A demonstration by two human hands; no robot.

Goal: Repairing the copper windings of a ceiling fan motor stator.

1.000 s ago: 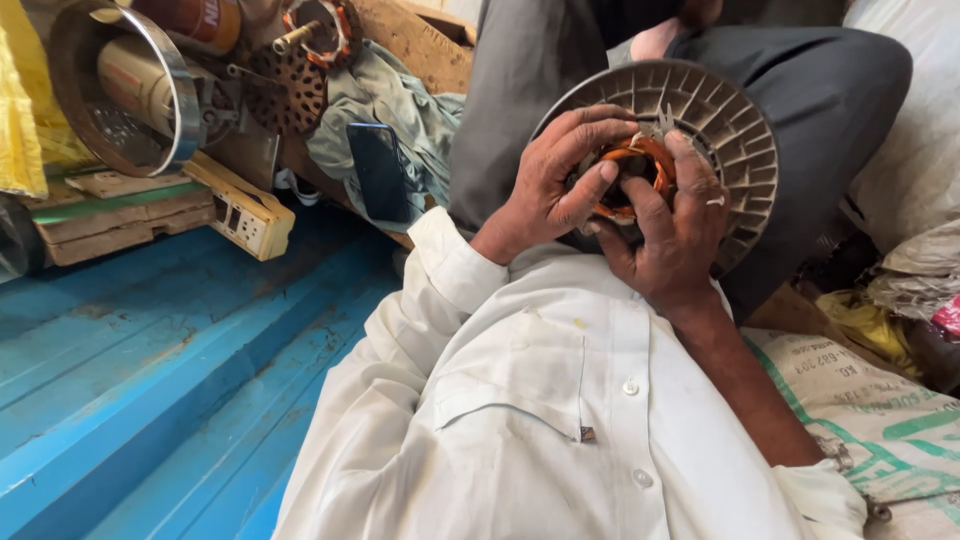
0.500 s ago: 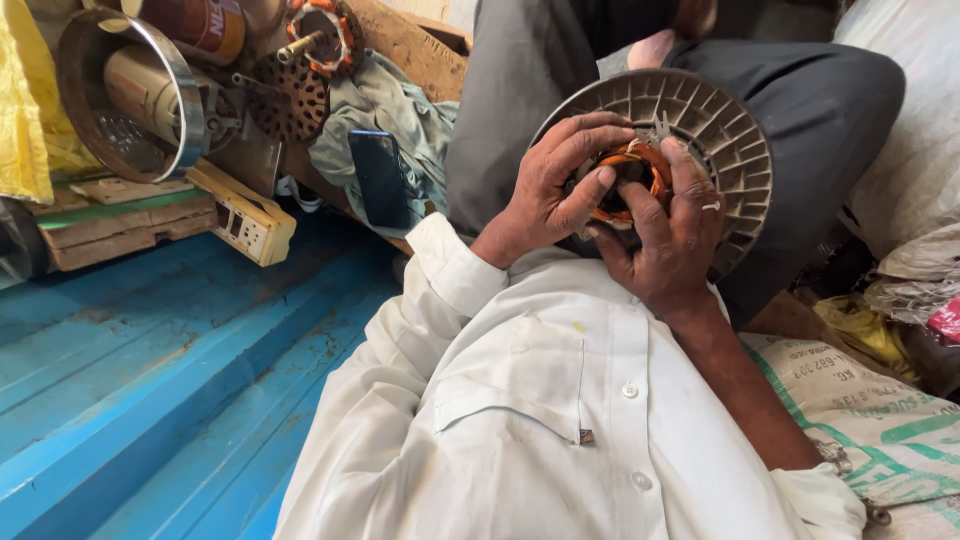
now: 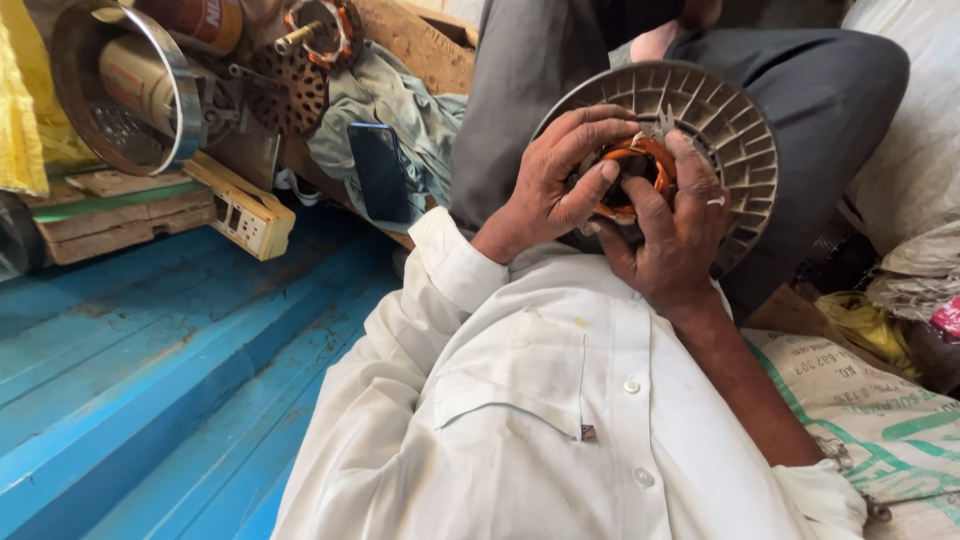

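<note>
Copper-wound orange motor coil [image 3: 630,170], seated at the centre of a round grey finned metal housing [image 3: 745,130], is being gripped between both hands: left hand [image 3: 555,180] curling fingers over it, right hand [image 3: 670,235] clasping from below, propped against grey-trousered knees [image 3: 800,70].

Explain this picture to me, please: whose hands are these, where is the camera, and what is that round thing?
The camera sits on a person's head and looks down their white shirt at their own two bare hands. The left hand and right hand both grip a round grey ribbed disc, propped against their knees; its centre holds orange-copper wire windings, which the fingers press. To the left lies a blue metal floor, with a dark phone on a grey-green cloth, a cream switch box and a shiny metal ring.
</note>
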